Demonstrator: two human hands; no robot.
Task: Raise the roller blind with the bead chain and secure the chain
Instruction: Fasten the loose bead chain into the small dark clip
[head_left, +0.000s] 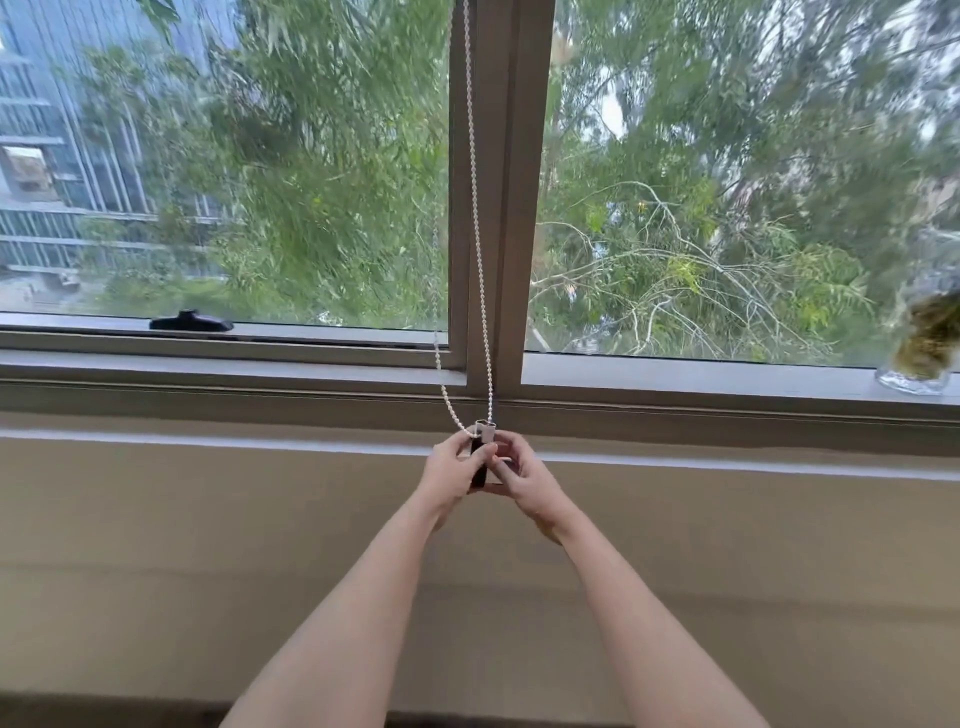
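Fingers of both the left hand (451, 470) and right hand (519, 475) pinch a small dark upright chain holder (479, 467) below the sill; the white bead chain (475, 218) runs straight up from its top.

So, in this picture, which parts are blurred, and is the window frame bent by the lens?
Head view: the trees outside and the glass vase at the right edge are smeared by motion blur; both hands and the bead chain look sharper. The sill bows slightly, a wide-angle effect. Daylight is soft, without glare.
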